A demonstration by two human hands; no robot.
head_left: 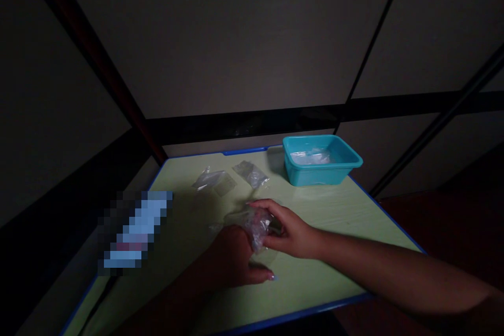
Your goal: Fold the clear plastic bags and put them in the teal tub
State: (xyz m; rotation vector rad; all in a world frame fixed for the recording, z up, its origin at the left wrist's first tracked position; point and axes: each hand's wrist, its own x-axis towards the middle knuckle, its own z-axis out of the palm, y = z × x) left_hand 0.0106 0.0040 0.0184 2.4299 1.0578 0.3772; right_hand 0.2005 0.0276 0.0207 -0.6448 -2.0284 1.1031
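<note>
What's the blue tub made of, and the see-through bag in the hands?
The teal tub looks like moulded plastic: it is smooth, one even colour, with a slightly glossy rim. The clear bag in the right hand seems to be thin plastic film: it is see-through and crinkled, with pale shiny glints.

loose bags [230,177] ahead, tub [321,160] far right

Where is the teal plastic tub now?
In the head view, the teal rectangular plastic tub stands at the far right of the pale green table, right of a flat clear plastic bag.
</note>
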